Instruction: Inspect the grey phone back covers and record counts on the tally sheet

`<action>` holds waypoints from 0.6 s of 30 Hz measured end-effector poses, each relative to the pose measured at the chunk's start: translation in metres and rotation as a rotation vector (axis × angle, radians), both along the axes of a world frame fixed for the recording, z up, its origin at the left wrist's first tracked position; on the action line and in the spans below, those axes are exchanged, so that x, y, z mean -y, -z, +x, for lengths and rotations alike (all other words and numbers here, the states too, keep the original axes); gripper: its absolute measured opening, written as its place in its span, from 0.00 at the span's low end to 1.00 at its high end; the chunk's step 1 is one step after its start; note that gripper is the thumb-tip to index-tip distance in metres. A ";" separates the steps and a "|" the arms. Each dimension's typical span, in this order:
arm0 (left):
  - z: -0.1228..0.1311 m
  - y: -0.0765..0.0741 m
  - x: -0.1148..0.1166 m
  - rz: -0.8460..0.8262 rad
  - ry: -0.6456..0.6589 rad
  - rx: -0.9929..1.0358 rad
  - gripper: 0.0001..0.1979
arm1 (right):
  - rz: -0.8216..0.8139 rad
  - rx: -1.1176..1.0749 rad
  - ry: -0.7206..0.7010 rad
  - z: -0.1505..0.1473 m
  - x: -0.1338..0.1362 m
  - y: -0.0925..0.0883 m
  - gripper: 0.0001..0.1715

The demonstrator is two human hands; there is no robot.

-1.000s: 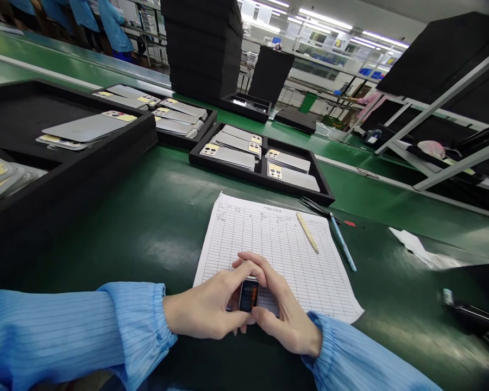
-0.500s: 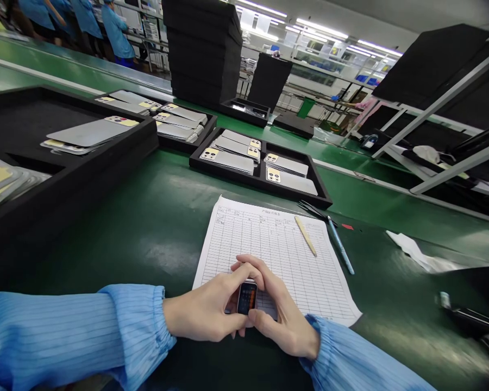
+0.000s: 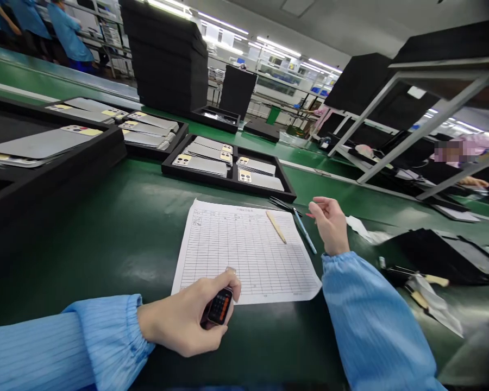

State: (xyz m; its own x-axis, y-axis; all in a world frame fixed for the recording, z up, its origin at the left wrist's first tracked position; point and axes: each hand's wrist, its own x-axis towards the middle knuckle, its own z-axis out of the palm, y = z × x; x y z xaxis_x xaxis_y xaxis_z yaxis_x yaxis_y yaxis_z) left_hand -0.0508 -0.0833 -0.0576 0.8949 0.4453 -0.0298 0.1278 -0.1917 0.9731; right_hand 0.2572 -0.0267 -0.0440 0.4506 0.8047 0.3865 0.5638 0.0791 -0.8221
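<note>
My left hand (image 3: 189, 312) is closed around a small smartwatch (image 3: 220, 307), fingers and thumb at its edges. The lit screen faces up, with orange keys down one side. This hand is over the lower left edge of a printed table sheet (image 3: 236, 255). My right hand (image 3: 332, 225) is raised beyond the sheet's right edge, its fingers loosely curled and nothing visible in them. Just left of it lie a blue pen (image 3: 305, 232) and black tweezers (image 3: 284, 205). A slim cream-coloured tool with a pointed end (image 3: 276, 227) rests on the sheet.
Black trays (image 3: 224, 183) of silver phone back panels (image 3: 201, 164) stand at the back and left. Behind them rises a tall black stack (image 3: 163, 60). White wipes (image 3: 361, 228), black items (image 3: 444, 255) and a metal rack (image 3: 385, 155) are on the right. Co-workers stand far off.
My right hand has let go of the smartwatch and moved up and right, past the pen. My left hand keeps the watch, now tilted. The view has turned to the right.
</note>
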 end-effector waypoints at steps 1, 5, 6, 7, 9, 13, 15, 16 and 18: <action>-0.001 0.001 0.001 0.054 0.022 0.014 0.14 | -0.014 0.015 0.058 0.012 -0.002 0.002 0.13; -0.004 0.009 0.004 0.360 0.171 0.089 0.12 | -0.134 0.031 0.060 0.032 -0.009 0.025 0.16; -0.003 0.012 0.005 0.447 0.198 0.101 0.11 | -0.147 0.025 0.032 0.031 -0.011 0.030 0.16; -0.002 0.015 0.006 0.543 0.211 0.110 0.10 | -0.146 0.016 0.007 0.030 -0.013 0.033 0.15; 0.002 0.018 0.008 0.774 0.220 0.126 0.08 | -0.123 -0.017 -0.030 0.027 -0.014 0.034 0.14; 0.022 0.019 0.013 1.270 0.313 0.227 0.10 | -0.069 -0.126 -0.069 0.025 0.003 0.019 0.11; 0.033 0.016 0.015 1.373 0.350 0.278 0.10 | -0.075 -0.192 -0.110 0.020 0.022 0.011 0.10; 0.038 0.015 0.015 1.384 0.352 0.284 0.09 | -0.088 -0.222 -0.138 0.016 0.033 0.008 0.12; 0.046 0.013 0.015 1.346 0.349 0.263 0.08 | -0.124 -0.294 -0.217 0.003 0.055 0.006 0.16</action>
